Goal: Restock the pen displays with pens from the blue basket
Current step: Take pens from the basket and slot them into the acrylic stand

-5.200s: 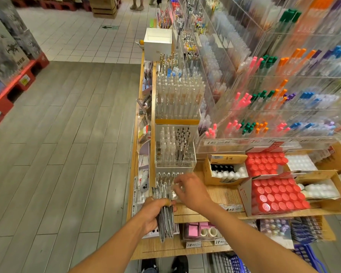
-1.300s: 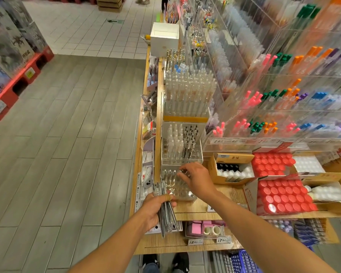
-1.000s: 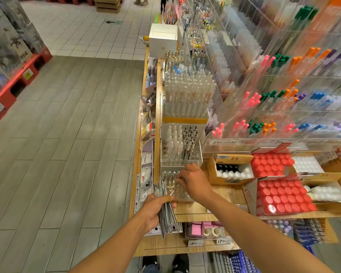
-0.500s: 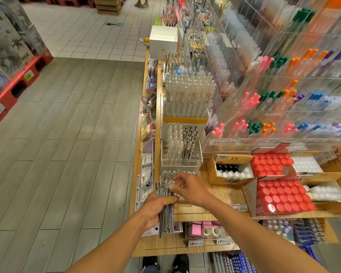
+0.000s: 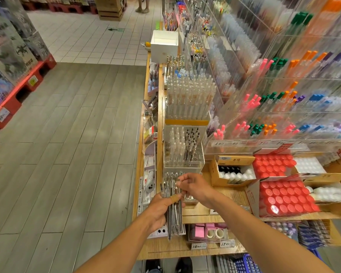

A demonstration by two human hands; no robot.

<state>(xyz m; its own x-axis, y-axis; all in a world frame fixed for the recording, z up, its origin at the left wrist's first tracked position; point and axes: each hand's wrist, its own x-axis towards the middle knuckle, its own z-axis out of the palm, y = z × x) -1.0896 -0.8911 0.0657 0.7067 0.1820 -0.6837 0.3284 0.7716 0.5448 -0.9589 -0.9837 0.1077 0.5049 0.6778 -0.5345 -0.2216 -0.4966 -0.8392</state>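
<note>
On the wooden shelf (image 5: 205,210), a pen bundle (image 5: 173,211) is gripped by the left hand (image 5: 161,208); one pen is pinched by the right hand (image 5: 193,187), seemingly for slotting into the clear holder (image 5: 182,154) at twelve o'clock.

We see a brightly and evenly lit shop interior; the light appears to come from overhead, though no lamp is in view. Shadows are soft and faint on the grey plank floor (image 5: 67,154). The clear acrylic racks (image 5: 283,95) at upper right carry pale sheen and are smeared by blur, as are the stacked boxes (image 5: 6,46) at upper left. We note wide-angle distortion: straight shelf edges bow and lean toward the borders. The centre is sharper, with the red caps (image 5: 283,200) showing small glints.
</note>
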